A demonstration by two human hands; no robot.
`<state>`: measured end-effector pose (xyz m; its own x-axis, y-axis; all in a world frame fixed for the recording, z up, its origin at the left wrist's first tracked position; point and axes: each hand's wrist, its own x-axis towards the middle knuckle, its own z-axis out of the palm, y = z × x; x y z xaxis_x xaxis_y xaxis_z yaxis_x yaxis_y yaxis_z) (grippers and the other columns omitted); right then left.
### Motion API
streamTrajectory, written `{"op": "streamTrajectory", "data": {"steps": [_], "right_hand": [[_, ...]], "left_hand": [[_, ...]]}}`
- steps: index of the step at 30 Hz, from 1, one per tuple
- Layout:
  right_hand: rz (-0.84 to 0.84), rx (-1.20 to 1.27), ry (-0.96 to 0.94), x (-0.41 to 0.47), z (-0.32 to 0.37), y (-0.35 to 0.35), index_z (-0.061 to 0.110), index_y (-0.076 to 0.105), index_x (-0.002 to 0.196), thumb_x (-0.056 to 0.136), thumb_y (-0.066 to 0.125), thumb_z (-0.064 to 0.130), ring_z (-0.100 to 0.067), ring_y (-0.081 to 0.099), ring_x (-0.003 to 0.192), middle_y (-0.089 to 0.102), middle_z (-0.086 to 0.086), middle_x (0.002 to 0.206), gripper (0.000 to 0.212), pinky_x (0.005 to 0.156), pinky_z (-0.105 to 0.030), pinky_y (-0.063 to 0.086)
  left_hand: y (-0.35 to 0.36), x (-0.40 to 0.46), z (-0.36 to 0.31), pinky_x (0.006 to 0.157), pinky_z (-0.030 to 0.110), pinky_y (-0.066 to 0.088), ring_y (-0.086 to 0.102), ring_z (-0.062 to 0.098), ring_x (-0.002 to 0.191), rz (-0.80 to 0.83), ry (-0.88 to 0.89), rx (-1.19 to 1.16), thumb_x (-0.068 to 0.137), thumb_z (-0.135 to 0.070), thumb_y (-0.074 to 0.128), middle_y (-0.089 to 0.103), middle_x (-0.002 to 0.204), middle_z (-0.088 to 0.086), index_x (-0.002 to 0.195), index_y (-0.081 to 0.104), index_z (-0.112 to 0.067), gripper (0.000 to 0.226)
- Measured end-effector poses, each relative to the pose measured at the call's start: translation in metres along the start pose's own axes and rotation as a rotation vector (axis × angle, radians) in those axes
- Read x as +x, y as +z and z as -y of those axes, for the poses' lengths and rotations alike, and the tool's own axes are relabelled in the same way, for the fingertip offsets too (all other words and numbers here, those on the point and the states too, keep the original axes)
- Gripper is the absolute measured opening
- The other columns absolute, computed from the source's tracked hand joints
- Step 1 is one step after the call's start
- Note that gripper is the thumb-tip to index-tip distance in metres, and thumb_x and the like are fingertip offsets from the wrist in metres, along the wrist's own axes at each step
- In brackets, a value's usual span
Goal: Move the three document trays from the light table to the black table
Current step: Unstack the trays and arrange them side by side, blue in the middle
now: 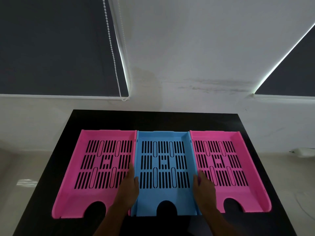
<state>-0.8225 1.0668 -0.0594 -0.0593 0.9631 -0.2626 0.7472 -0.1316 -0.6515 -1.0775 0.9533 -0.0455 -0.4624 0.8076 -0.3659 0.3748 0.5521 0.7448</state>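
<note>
Three slotted document trays lie side by side on the black table [153,120]: a pink tray [71,193] at the left, a blue tray [163,193] in the middle, a second pink tray [238,193] at the right. My left hand [129,186] grips the blue tray's left wall, thumb inside, fingers along the outside. My right hand [203,186] holds its right wall the same way. The blue tray rests flat between the two pink ones, its walls touching theirs.
A white wall rises behind the table, with dark roller blinds at the left [51,48] and right [293,74] and a bead chain [112,48] hanging down. Pale floor shows on both sides of the table. The light table is out of view.
</note>
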Motion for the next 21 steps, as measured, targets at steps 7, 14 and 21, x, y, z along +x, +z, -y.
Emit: {"op": "streamTrajectory", "data": {"steps": [7, 14, 21], "right_hand": [[-0.029, -0.001, 0.003, 0.002, 0.0, -0.001, 0.022, 0.052, 0.078, 0.105, 0.05, 0.022, -0.005, 0.054, 0.046, 0.058, 0.002, 0.061, 0.027, 0.044, -0.013, 0.044], [-0.04, -0.053, -0.002, 0.009, 0.002, 0.001, 0.021, 0.053, 0.08, 0.105, 0.048, 0.022, -0.003, 0.055, 0.045, 0.057, 0.004, 0.059, 0.026, 0.042, -0.011, 0.043], [-0.048, -0.056, -0.026, 0.036, 0.018, 0.002, 0.026, 0.05, 0.075, 0.105, 0.048, 0.022, -0.002, 0.05, 0.043, 0.055, 0.005, 0.059, 0.031, 0.038, -0.011, 0.041]], "left_hand": [[-0.002, 0.002, 0.002, 0.044, 0.02, 0.045, 0.048, 0.003, 0.043, -0.013, 0.02, 0.007, 0.103, -0.018, 0.044, 0.051, 0.061, 0.003, 0.158, 0.001, -0.02, 0.07], [0.001, 0.011, 0.002, 0.042, 0.018, 0.04, 0.04, 0.004, 0.044, -0.023, 0.027, -0.007, 0.104, -0.017, 0.043, 0.043, 0.057, 0.0, 0.158, 0.002, -0.021, 0.068], [-0.005, 0.042, -0.008, 0.038, 0.015, 0.038, 0.039, 0.002, 0.036, -0.018, 0.061, 0.001, 0.103, -0.015, 0.045, 0.041, 0.056, -0.004, 0.158, 0.002, -0.019, 0.069]]}}
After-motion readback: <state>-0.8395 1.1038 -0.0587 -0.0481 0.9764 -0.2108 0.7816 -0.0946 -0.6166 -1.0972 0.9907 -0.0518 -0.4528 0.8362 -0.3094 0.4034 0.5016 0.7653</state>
